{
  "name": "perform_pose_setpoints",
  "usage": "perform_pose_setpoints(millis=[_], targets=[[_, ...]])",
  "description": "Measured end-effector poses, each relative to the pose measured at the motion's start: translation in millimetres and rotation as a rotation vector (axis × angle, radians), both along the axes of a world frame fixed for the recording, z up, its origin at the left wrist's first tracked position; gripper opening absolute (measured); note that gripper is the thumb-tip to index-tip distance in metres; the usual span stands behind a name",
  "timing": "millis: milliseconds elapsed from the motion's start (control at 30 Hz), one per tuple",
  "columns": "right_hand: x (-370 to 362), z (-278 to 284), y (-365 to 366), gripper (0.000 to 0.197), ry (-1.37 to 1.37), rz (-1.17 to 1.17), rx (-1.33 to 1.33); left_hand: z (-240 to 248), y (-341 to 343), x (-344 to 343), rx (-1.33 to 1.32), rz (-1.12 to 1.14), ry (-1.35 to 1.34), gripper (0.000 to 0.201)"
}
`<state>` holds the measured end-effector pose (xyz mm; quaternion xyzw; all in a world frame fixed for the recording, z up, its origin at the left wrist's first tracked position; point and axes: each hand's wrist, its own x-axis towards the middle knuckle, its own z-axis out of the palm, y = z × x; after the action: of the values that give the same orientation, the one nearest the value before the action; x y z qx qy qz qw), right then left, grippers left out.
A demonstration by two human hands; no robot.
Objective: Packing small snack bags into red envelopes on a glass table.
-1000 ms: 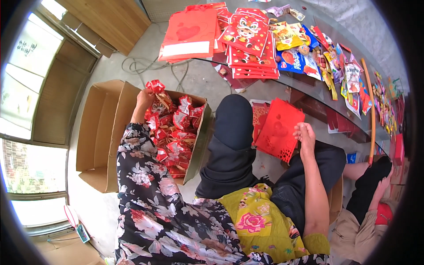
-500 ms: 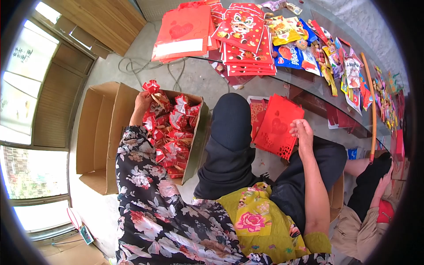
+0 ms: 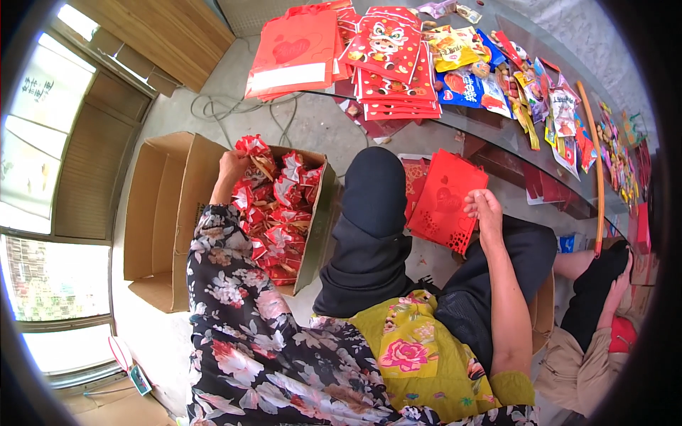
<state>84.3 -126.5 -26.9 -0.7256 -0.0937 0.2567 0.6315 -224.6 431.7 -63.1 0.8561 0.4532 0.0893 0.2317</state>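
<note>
Clock read from the lap. Left hand (image 3: 233,165), 10–11 o'clock: pinched on a packet (image 3: 261,160) at the full carton's (image 3: 317,228) far-left corner. Possible fault: wrapper tears or slips, caused by the edge-only grip. Right hand (image 3: 484,207), 1 o'clock: narrow, holding the red bag (image 3: 446,193) by its right edge. Possible fault: bag swings or creases, caused by one-sided support.

Counts, left to right: open carton (image 3: 156,213), 1, 9–10 o'clock; full carton, 1; its packets heaped, uncountable; printed stack (image 3: 389,50) on the surface (image 3: 513,139), 1, 12 o'clock, layers unclear; red bag, 1 discernible; orange stick (image 3: 599,170), 1, 2 o'clock.
</note>
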Motion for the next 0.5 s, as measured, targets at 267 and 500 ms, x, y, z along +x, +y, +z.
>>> perform_pose_setpoints(millis=[267,500], targets=[[-0.9,1.3,9.0,0.022,0.010,0.056,0.000,55.6,14.4,-27.7,0.172,-0.083,-0.321,0.022],[-0.8,-6.0,3.9,0.022,0.005,0.057,-0.027,42.9,-0.8,-13.5,-0.395,-0.042,-0.900,0.011]])
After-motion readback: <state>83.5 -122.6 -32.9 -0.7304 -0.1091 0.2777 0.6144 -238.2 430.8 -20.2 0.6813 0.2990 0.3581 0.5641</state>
